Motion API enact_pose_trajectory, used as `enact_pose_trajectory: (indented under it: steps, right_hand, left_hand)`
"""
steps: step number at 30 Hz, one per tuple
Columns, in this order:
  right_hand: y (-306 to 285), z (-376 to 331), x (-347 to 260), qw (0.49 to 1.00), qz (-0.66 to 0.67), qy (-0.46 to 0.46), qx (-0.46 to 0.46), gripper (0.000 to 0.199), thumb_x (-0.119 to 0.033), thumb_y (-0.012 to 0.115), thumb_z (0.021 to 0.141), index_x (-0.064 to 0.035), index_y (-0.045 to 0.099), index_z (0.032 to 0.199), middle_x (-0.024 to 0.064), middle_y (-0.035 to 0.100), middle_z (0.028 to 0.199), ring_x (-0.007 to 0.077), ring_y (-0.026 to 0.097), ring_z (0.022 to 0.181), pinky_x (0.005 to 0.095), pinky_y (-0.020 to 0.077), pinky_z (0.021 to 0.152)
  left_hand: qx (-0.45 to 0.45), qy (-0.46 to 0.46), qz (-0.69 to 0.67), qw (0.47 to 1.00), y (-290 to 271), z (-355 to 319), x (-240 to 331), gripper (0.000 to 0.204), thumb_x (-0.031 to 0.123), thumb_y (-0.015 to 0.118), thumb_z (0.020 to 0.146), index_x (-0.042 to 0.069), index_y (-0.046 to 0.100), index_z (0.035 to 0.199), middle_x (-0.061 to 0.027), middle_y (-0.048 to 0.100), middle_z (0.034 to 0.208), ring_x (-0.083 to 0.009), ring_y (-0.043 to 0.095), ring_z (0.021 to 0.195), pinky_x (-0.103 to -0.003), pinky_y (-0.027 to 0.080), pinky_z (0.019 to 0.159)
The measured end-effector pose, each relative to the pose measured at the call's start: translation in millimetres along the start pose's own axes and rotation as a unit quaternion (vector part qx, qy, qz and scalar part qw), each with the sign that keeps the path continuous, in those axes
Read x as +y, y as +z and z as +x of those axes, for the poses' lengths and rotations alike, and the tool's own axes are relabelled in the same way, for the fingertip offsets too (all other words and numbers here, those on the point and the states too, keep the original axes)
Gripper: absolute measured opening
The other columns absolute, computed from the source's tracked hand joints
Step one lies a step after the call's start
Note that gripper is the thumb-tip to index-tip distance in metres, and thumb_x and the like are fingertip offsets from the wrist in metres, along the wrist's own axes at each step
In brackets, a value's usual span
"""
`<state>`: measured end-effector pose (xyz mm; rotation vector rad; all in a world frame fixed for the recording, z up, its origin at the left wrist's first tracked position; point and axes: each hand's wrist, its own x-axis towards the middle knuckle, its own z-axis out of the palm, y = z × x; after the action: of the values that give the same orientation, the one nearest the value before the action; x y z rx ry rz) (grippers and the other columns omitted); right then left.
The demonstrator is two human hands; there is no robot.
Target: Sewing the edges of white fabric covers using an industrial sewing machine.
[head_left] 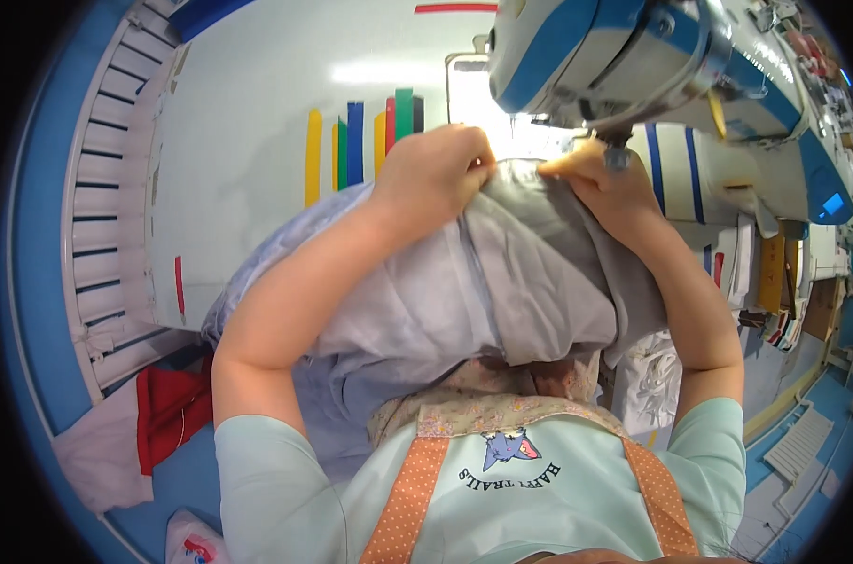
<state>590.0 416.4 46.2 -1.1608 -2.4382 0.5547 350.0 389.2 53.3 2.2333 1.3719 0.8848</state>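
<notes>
A large piece of pale grey-lilac fabric (398, 291) is bunched across the near side of the table and hangs down over my lap. My left hand (436, 174) pinches its far edge, with thumb and fingertips together. At the same edge, a short way to the right, my right hand (610, 183) grips the fabric between thumb and fingers. Between the two hands the edge lies in bright light, just in front of the needle area of a white and blue sewing machine (605, 56). The needle itself is hard to make out in the glare.
Coloured tape strips (355, 141) are stuck on the white table (248, 113) left of the machine. A white slatted rack (93, 235) lines the left side. Red and white cloth (168, 423) lies at the lower left. A white bundle (647, 381) sits below my right forearm.
</notes>
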Motion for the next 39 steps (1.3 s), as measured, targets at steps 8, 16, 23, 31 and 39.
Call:
enact_pose_trajectory:
  steps: [8,16,23,31,39]
  right_hand:
    - [-2.1,-62.0,-87.1,0.974,-0.086,-0.186,0.092,0.022,-0.003,0.064,0.07,-0.0097,0.066,0.09,0.0038,0.059,0.089,0.023,0.057,0.072,0.0353,0.045,0.064]
    - [59.5,-102.1,-166.2,0.887,-0.296,-0.203,-0.289,0.015,-0.02,0.059,0.072,-0.0113,0.058,0.084,0.0037,0.055,0.08,0.0161,0.056,0.061,0.0293,0.0426,0.05]
    - [-30.3,-121.5,-135.9,0.959,-0.069,-0.207,-0.18,0.021,-0.016,0.067,0.063,-0.0094,0.047,0.064,0.0028,0.045,0.062,0.022,0.051,0.059,0.0344,0.0429,0.051]
    - [-59.0,-202.6,-82.7,0.962,0.051,0.029,-0.268,0.02,-0.014,0.075,0.06,-0.0039,0.057,0.059,0.0108,0.052,0.059,0.0299,0.053,0.059,0.0384,0.0421,0.053]
    - [21.4,-221.3,-72.3,0.979,0.094,0.116,-0.136,0.025,-0.006,0.07,0.068,-0.0019,0.062,0.091,0.012,0.064,0.096,0.032,0.061,0.091,0.0372,0.0482,0.081]
  left_hand:
    - [-0.005,0.028,-0.016,0.999,3.9,-59.0,8.7,0.007,0.009,0.064,0.075,0.006,0.058,0.075,-0.0084,0.061,0.074,-0.0282,0.061,0.069,-0.037,0.048,0.059]
    - [0.006,0.058,-0.027,0.998,1.7,-56.0,12.2,0.008,0.012,0.066,0.076,0.006,0.059,0.077,-0.006,0.061,0.08,-0.0273,0.061,0.072,-0.036,0.049,0.061]
    - [-0.095,0.205,-0.141,0.964,-13.5,-87.0,22.7,0.027,0.032,0.072,0.074,0.008,0.062,0.082,-0.0029,0.059,0.094,-0.0244,0.06,0.074,-0.033,0.049,0.064]
    - [-0.229,0.005,-0.281,0.932,35.0,-193.5,69.4,0.022,0.022,0.064,0.085,0.001,0.061,0.083,-0.0106,0.059,0.08,-0.0234,0.057,0.072,-0.034,0.045,0.063]
    - [-0.302,-0.165,-0.262,0.902,46.7,-214.9,76.7,0.015,0.016,0.066,0.081,0.001,0.062,0.081,-0.0104,0.058,0.071,-0.0245,0.054,0.069,-0.034,0.042,0.063]
